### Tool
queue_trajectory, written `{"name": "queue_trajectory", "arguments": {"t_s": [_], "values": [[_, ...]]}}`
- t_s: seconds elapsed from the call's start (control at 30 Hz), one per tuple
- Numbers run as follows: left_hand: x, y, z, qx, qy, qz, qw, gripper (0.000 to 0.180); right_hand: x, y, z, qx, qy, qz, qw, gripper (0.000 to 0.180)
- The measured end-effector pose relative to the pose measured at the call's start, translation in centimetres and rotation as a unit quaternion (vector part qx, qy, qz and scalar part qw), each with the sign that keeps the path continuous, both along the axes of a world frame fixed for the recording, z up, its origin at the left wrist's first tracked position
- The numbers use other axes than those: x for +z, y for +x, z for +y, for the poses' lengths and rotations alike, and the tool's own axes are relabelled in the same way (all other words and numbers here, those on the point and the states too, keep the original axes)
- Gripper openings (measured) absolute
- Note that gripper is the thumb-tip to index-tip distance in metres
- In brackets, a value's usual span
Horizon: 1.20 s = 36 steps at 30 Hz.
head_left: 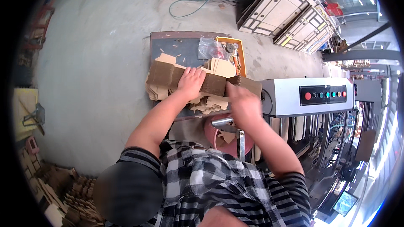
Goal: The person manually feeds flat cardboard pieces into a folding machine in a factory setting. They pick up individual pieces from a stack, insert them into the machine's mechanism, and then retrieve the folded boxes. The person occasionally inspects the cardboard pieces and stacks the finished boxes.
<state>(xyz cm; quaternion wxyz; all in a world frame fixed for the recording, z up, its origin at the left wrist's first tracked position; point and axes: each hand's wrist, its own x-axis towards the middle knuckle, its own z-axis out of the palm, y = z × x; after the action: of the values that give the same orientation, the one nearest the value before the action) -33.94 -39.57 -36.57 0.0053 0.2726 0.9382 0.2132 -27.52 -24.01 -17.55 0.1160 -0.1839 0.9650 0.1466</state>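
Observation:
A long row of brown die-cut cardboard blanks [162, 72], packed on edge, lies across a dark-topped table [168, 44] in front of me. My left hand [191, 84] rests flat over the middle of the row, fingers stretched across its top. At the row's right part, my right hand [245, 104] is blurred, with a fingertip at a gap between two blocks of blanks. Its other fingers are hidden, so I cannot make out whether it grips anything. Loose pale blanks [222, 67] stand behind the row, and small cardboard scraps [208, 106] are heaped before it.
On the table's far right lie a clear plastic bag [208, 48] and a yellow tray [240, 54] of small parts. A pink bin [210, 132] with scraps stands below. Rightward is a machine with a button panel [323, 95]. Patterned boards [280, 4] lean behind.

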Motion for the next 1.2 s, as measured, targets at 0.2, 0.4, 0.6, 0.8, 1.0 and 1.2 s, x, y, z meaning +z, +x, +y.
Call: {"name": "queue_trajectory", "arguments": {"t_s": [0.2, 0.4, 0.6, 0.8, 1.0, 1.2], "values": [[0.6, -0.2, 0.1, -0.004, 0.020, 0.000, 1.000, 0.064, -12.7, -4.9, -1.8, -0.032, -0.076, 0.061, 0.995, 0.052], [6.3, 2.0, 1.5, 0.006, -0.035, -0.008, 0.999, 0.099, -9.3, -2.4, 1.4, -0.038, -0.137, 0.075, 0.987, 0.057], [20.1, 8.5, 6.3, -0.352, 0.410, 0.267, 0.798, 0.039, 2.4, 7.5, 11.3, -0.259, -0.397, 0.254, 0.843, 0.077], [20.4, 16.4, 14.2, -0.459, 0.416, 0.173, 0.766, 0.047, 10.5, 24.1, 19.9, -0.310, -0.699, 0.372, 0.526, 0.080], [21.1, 25.5, 23.5, -0.537, 0.417, 0.089, 0.728, 0.057, 16.0, 48.2, 24.9, -0.193, -0.758, 0.570, 0.251, 0.056], [22.4, 32.1, 30.8, -0.599, 0.388, 0.038, 0.700, 0.058, 23.4, 64.9, 32.4, -0.183, -0.634, 0.748, 0.065, 0.059]]}}
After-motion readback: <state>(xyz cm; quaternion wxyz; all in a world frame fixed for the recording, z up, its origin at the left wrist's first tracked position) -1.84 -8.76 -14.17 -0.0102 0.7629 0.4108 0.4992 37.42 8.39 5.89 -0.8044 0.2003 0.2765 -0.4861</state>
